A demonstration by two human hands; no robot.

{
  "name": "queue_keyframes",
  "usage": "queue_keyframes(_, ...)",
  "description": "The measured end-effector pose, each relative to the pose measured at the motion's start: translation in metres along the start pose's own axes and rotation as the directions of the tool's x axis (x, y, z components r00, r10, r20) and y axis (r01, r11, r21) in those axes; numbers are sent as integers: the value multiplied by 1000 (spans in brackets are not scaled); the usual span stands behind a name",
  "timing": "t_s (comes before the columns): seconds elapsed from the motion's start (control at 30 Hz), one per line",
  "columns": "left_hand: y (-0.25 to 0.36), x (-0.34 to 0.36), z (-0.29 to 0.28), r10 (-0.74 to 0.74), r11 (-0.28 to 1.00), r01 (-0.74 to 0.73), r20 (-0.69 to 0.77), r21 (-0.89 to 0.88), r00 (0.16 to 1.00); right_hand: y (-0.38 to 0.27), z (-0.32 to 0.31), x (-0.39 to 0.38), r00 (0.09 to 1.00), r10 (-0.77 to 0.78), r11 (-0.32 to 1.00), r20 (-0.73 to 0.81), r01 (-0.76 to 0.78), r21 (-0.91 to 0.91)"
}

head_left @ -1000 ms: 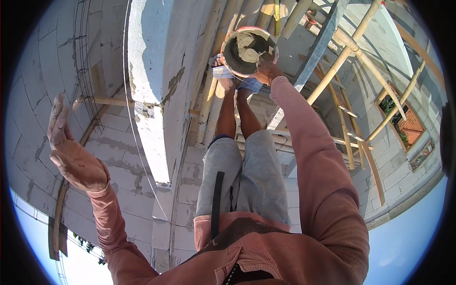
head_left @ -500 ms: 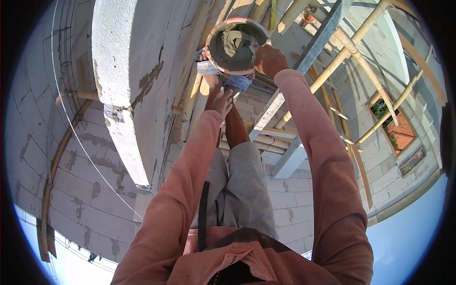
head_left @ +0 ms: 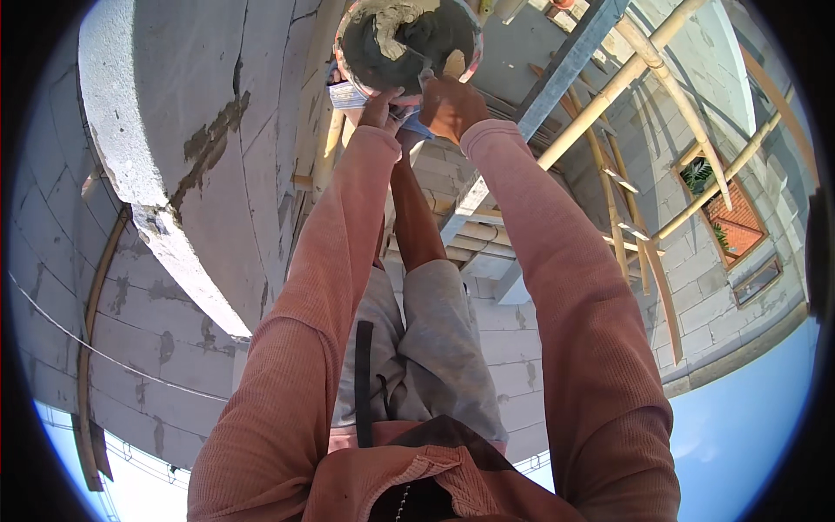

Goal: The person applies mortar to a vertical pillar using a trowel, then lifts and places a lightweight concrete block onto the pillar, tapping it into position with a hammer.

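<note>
A round bucket (head_left: 357, 48) with a reddish rim and grey wet mortar (head_left: 390, 35) inside is at the top centre, above my legs and a blue striped item (head_left: 348, 100). My right hand (head_left: 448, 109) is closed on what looks like a trowel handle at the bucket's right lower side; the blade is partly in the mortar. My left hand (head_left: 383, 111) grips the bucket's lower rim, just left of my right hand, its fingers partly hidden.
A white block wall edge (head_left: 156, 174) runs along my left, with a thin line (head_left: 130, 355) hanging lower down. Bamboo poles (head_left: 635, 78) and a blue-grey beam (head_left: 570, 70) form scaffolding at the right, over a drop. A window opening (head_left: 731, 209) is farther right.
My left hand has swung in from the far left to the bucket's rim. The bucket and right hand sit higher and farther left in view, and the wall edge has shifted left.
</note>
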State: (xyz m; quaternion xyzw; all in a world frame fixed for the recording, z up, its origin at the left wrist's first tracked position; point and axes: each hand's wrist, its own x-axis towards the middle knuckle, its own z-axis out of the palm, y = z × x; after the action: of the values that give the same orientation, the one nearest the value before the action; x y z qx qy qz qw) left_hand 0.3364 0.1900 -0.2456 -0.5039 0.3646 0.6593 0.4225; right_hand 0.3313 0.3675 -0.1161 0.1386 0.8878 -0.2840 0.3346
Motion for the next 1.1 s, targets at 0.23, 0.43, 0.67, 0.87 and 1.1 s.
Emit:
queue_keyframes(0.23, 21, -8, -8, 98, 971, -123, 131, 206, 987, 17, -46, 33, 973, 62, 996, 224, -74, 46)
queue_keyframes(0.43, 21, -27, 13, 51, 963, -67, 67, 261, 996, 37, -26, 8, 962, -65, 997, 264, 54, 51)
queue_keyframes(0.67, 33, -89, 26, 190, 759, -214, 106, 615, 976, 25, -168, 30, 832, 334, 899, 443, -423, 117)
queue_keyframes(0.87, 58, -205, 44, 149, 661, -170, 94, 731, 984, -73, -165, -112, 946, -257, 954, 198, 281, -106)
queue_keyframes(1.1, 69, -365, 43, 306, 395, -271, 152, 878, 940, -87, -301, -220, 932, -304, 873, 198, 355, -334)
